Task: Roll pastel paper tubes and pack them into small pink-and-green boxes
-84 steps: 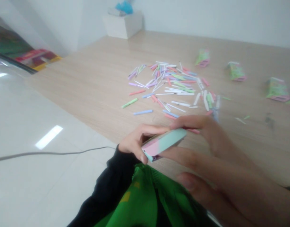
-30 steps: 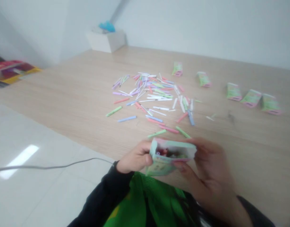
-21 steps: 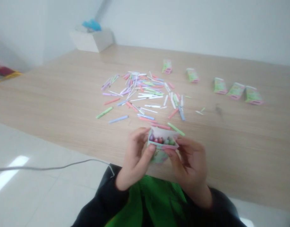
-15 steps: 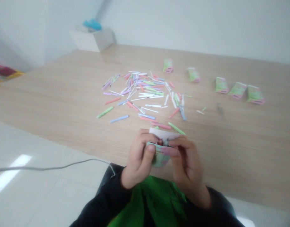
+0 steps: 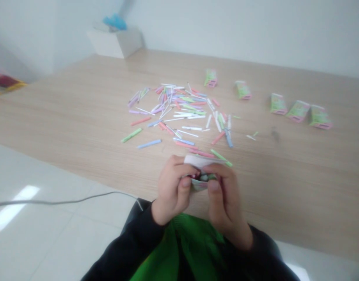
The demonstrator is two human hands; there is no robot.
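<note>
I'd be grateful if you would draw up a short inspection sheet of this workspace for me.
Surface: wood-grain table.
Job's things: paper box, held over the table, white flap raised, coloured contents partly visible.
Clutter: pastel paper strips scattered mid-table; five green-and-pink boxes in a loose row to the right.
Hands: left hand and right hand both pinch the box with their fingers.
Cables: thin grey cable over the floor, reaching the person's left sleeve.
Surroundings: white tiled floor; white block with blue item on top; red-and-yellow package far left.
</note>
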